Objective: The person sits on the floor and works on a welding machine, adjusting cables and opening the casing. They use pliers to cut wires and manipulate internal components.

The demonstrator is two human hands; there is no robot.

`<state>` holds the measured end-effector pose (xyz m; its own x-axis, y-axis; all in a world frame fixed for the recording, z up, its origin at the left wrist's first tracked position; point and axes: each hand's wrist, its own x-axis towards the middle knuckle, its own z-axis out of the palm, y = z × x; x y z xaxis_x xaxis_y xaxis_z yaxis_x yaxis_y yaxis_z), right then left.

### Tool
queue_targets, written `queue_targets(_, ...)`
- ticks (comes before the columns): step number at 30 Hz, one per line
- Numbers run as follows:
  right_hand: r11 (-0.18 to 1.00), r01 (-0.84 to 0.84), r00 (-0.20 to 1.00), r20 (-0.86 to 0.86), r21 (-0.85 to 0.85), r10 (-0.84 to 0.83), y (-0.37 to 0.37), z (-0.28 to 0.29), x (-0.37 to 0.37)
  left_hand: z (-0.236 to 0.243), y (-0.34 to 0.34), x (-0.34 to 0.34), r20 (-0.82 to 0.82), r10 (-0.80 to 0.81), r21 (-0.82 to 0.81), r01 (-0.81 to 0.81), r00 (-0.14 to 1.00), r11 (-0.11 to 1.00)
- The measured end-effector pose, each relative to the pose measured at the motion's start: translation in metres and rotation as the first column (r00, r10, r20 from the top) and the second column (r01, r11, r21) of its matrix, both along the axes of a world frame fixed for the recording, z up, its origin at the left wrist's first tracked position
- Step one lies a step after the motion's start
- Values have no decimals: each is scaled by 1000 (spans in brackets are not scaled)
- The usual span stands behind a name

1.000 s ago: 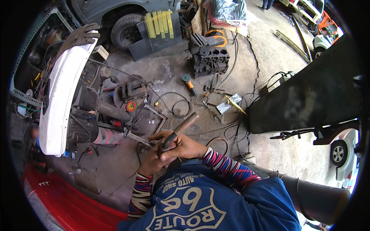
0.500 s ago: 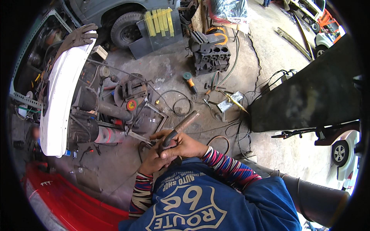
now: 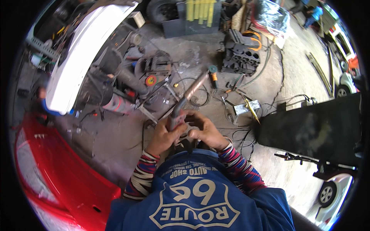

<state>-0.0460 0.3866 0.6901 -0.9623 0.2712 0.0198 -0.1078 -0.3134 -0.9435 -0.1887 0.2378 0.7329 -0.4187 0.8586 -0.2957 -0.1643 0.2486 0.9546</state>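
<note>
My left hand point(image 3: 162, 135) is closed around the reddish lower part of a long tool. This tool point(image 3: 195, 87) has a brown, copper-toned cylindrical shaft and a dark collar, and it points up and away to the right; its exact kind does not show. My right hand point(image 3: 206, 131) is beside it, with curved fingers reaching to the tool and the thumb apart from them. Between my hands and my blue shirt point(image 3: 192, 188) is something dark, partly hidden.
A red body panel point(image 3: 65, 165) lies at left, below a white panel point(image 3: 88, 50). An angle grinder point(image 3: 213, 77), cables and an engine block point(image 3: 242, 56) are on the floor ahead. A large dark panel point(image 3: 308, 123) stands at right. A person point(image 3: 315, 14) is far back.
The view has shifted, so surroundings sit lower and farther right. My right hand has loosened from around the tool and moved apart from the left. The tool's shaft is raised farther away.
</note>
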Motion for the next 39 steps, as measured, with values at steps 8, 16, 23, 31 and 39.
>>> queue_targets(8, 993, 71, 971, 220, 97, -91, -4, -6, 10, 18, -18, -27, -249, 233, 142, -202, 940, 969)
queue_targets(16, 971, 174, 833, 500, 165, -235, 13, -31, 44, 31, -84, -38, -267, 483, 72, -483, 834, 873)
queue_targets(23, 974, 137, 776, 592, 182, -219, 30, -59, 59, 46, -120, -29, -312, 595, 17, -622, 740, 783)
queue_targets(31, 960, 17, 827, 536, 280, -171, 31, -105, 46, 34, -146, -16, -214, 583, -47, -605, 784, 795)
queue_targets(39, 948, -16, 586, 771, 318, -249, 16, -196, 84, -7, -171, -34, -398, 333, -59, -386, 855, 920)
